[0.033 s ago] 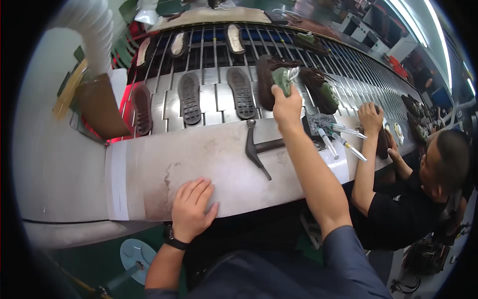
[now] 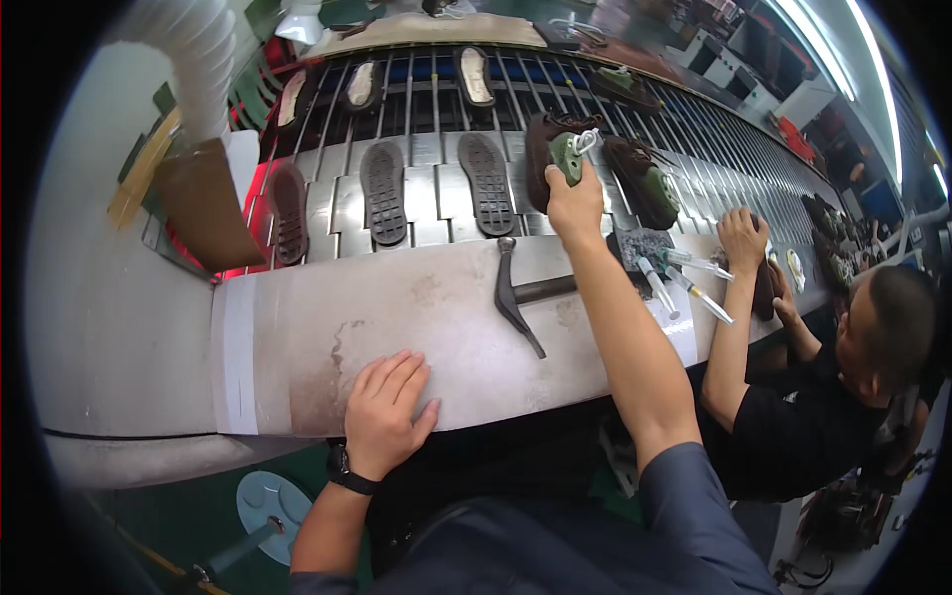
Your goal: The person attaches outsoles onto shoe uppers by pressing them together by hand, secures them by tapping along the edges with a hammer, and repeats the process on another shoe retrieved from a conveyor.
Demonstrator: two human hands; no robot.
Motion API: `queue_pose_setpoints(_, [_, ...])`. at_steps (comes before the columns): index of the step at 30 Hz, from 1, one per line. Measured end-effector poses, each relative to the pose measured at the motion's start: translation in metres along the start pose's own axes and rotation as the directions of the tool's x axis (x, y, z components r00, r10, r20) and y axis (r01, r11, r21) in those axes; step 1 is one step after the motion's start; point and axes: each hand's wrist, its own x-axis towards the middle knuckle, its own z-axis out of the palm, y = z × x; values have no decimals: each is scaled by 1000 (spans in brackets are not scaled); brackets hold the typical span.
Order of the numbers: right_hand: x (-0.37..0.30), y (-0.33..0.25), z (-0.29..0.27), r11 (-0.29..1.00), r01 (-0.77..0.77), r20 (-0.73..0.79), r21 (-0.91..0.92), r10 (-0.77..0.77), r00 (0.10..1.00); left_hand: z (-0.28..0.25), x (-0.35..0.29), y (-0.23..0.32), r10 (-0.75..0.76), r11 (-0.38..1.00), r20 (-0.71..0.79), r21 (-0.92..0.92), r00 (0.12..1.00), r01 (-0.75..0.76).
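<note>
My right hand (image 2: 575,203) reaches out over the metal slat conveyor (image 2: 430,203). Its fingers and thumb are closed on the green front part of a brown and green shoe (image 2: 541,149) with a white lace. A similar shoe (image 2: 645,188) lies just to its right. On the pale worktop (image 2: 446,367) my left hand (image 2: 389,412) rests flat, fingers stretched out, holding nothing. Between my hands lies a hammer (image 2: 510,297) with a curved dark head, its handle partly behind my right forearm. Left of the held shoe, dark soles (image 2: 485,183) lie in a row with their tread up.
Beside my right forearm are a box of small grey bits (image 2: 643,246) and several clear tubes (image 2: 658,288). To the right, a co-worker's hands (image 2: 744,238) handle a dark shoe part. A brown board (image 2: 203,208) and a white duct (image 2: 193,79) stand left. Soles with pale insides (image 2: 475,77) lie farther back.
The whole view has shifted slightly, so the worktop and conveyor appear a little farther right. My right hand keeps its hold on the shoe; my left hand stays flat.
</note>
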Motion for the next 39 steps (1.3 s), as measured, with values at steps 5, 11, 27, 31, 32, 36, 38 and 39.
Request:
queue_pose_setpoints(5, [40,49,26,930,-56,19,-363,67,998,2,2,-6,10,999,-91,-51,996,-15])
queue_pose_setpoints(11, [9,-5,58,631,546,251,-551,-498,830,-6,1,-5,17,999,-112,-37,994,-21])
queue_pose_setpoints(27, [-30,28,20,969,-149,325,195,80,942,-22,89,-24,-273,903,88,-320,958,287])
queue_pose_setpoints(31, [-72,49,-30,922,-247,368,298,128,921,36,204,-76,-289,873,82,-386,954,298])
queue_pose_setpoints(32, [-78,51,-35,894,-272,378,356,128,917,54,234,-91,-278,891,89,-348,957,291])
queue_pose_setpoints(36, [-81,38,-37,826,-372,481,424,143,865,142,345,-151,-106,994,11,14,994,106])
queue_pose_setpoints(38, [-82,29,-43,837,-370,493,404,142,858,183,403,-146,-272,962,53,-23,961,273])
queue_pose_setpoints(39, [-86,28,-40,830,-377,493,412,145,858,200,429,-158,-332,942,38,-26,942,333])
